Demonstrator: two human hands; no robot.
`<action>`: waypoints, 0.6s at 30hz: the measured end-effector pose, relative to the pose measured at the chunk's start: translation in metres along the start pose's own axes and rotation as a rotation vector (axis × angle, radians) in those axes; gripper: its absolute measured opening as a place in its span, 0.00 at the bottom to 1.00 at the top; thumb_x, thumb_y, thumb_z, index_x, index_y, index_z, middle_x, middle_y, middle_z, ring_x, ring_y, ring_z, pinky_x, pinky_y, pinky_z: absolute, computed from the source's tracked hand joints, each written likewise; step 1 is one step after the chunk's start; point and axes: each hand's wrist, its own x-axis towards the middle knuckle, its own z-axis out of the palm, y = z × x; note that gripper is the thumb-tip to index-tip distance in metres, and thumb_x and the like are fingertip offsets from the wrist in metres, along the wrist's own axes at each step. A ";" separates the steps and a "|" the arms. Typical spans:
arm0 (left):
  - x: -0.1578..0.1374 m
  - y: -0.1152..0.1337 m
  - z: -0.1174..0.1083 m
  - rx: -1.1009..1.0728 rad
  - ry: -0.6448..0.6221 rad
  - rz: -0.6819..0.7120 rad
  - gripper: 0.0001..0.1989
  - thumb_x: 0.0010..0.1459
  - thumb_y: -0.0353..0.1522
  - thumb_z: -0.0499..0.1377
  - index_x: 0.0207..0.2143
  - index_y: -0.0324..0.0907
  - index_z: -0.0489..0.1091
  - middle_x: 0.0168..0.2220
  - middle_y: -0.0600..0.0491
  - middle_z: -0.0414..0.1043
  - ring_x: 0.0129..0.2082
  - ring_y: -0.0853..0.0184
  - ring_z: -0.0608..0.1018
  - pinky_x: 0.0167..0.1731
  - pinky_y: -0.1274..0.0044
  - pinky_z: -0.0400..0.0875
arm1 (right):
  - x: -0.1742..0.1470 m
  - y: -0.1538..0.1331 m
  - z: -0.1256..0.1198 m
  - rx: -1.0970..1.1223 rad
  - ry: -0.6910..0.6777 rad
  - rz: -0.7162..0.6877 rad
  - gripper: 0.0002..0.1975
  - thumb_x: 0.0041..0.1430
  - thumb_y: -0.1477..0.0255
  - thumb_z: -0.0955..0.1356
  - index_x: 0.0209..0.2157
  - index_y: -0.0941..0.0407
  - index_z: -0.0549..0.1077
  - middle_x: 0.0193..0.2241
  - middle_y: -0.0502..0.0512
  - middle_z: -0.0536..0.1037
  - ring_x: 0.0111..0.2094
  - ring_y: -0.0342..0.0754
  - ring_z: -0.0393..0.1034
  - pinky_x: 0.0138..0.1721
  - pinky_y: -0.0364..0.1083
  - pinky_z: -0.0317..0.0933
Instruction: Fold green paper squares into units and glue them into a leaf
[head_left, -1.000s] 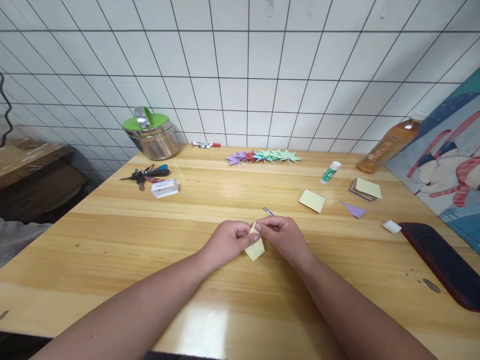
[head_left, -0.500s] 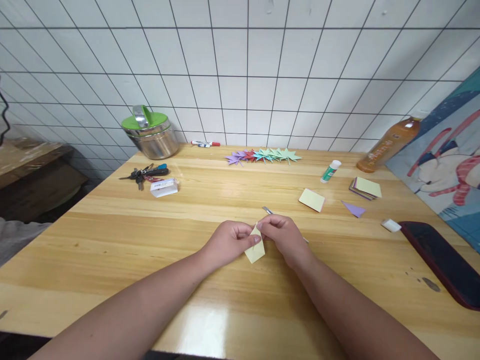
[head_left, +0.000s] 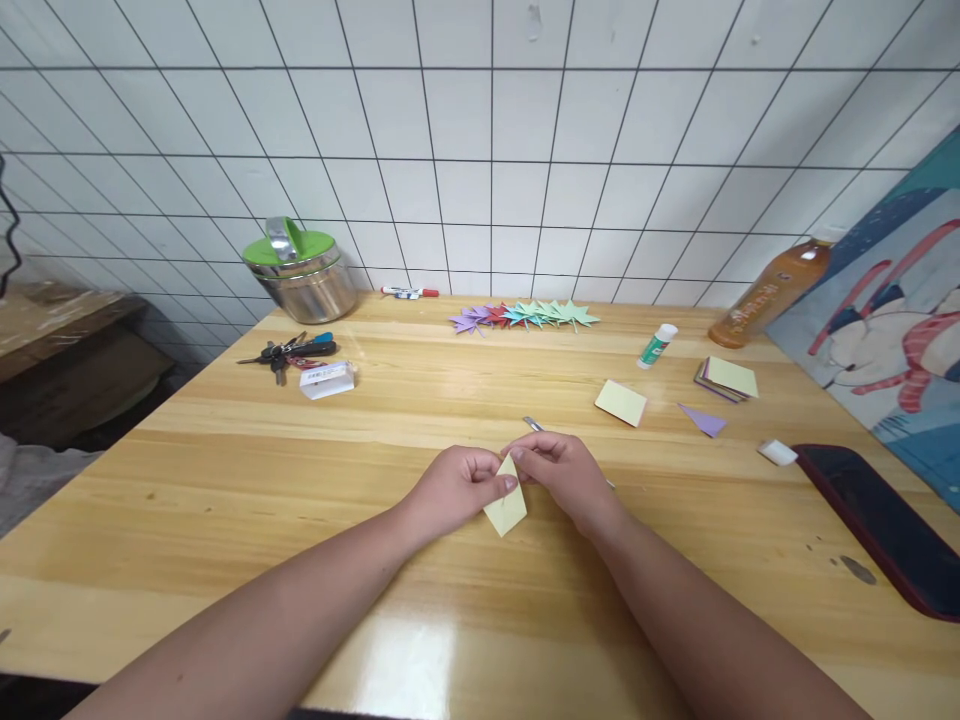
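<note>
A pale yellow piece of folded paper [head_left: 507, 512], kite-shaped with its narrow tip away from me, is held between both hands above the table. My left hand [head_left: 459, 490] is closed on its left side, the thumb lying across the front. At the upper tip, my right hand [head_left: 564, 474] pinches the paper between thumb and fingers. Behind my right hand lies a slim metal tool [head_left: 532, 424], mostly hidden by that hand. Farther back sits a row of folded paper leaf shapes [head_left: 525, 315] in purple, red, blue and green.
On the right are yellow paper squares [head_left: 621, 402], a paper stack [head_left: 729, 378], a purple triangle [head_left: 703, 420], a glue stick [head_left: 657, 346], an eraser [head_left: 778, 453], a phone [head_left: 877, 530] and a bottle [head_left: 772, 295]. Keys [head_left: 289, 352] and a steel pot [head_left: 307, 285] stand left.
The view has shifted slightly. The yellow paper's lower end has come a little closer to me, while both hands keep nearly the same grip.
</note>
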 end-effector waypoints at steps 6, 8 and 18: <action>-0.002 0.001 0.003 0.037 -0.040 0.003 0.19 0.50 0.38 0.59 0.14 0.39 0.57 0.15 0.62 0.47 0.16 0.77 0.52 0.17 0.81 0.46 | 0.002 0.006 0.003 -0.075 0.147 -0.101 0.08 0.48 0.66 0.68 0.23 0.57 0.72 0.18 0.47 0.70 0.21 0.40 0.61 0.24 0.40 0.55; -0.002 0.003 0.002 -0.067 -0.069 -0.029 0.16 0.51 0.38 0.58 0.17 0.38 0.64 0.15 0.61 0.55 0.16 0.76 0.58 0.18 0.82 0.52 | 0.002 0.006 0.003 -0.032 0.144 -0.091 0.09 0.49 0.64 0.68 0.25 0.57 0.72 0.20 0.48 0.71 0.22 0.41 0.63 0.25 0.41 0.58; 0.001 0.002 -0.005 -0.160 0.102 0.008 0.15 0.50 0.41 0.60 0.28 0.37 0.72 0.26 0.52 0.73 0.26 0.68 0.73 0.27 0.78 0.66 | 0.001 0.006 0.001 -0.169 0.060 -0.086 0.09 0.49 0.65 0.67 0.25 0.57 0.76 0.22 0.50 0.76 0.24 0.43 0.68 0.26 0.41 0.61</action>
